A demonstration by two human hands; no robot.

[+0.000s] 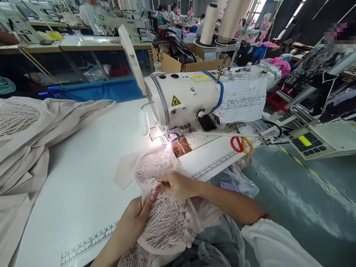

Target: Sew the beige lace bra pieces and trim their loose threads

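Observation:
A pale pink lace bra piece (167, 218) with two rounded cups hangs over the front edge of the table. My left hand (136, 215) grips its middle from the left, the thumb pressed on the lace between the cups. From the right, my right hand (175, 185) pinches the same middle part, its fingertips close to my left thumb. The far cup (152, 165) lies on the table, its upper edge near the lit needle area of the white sewing machine (183, 96). Whether that edge is under the presser foot is too bright to tell.
Beige fabric pieces (25, 148) are heaped on the left of the white table (89, 193). Red and orange-handled scissors (241, 144) lie at the right edge, near a control panel (308, 142). Thread cones (209, 26) and a cardboard box (205, 66) stand behind the machine. Other people work farther back.

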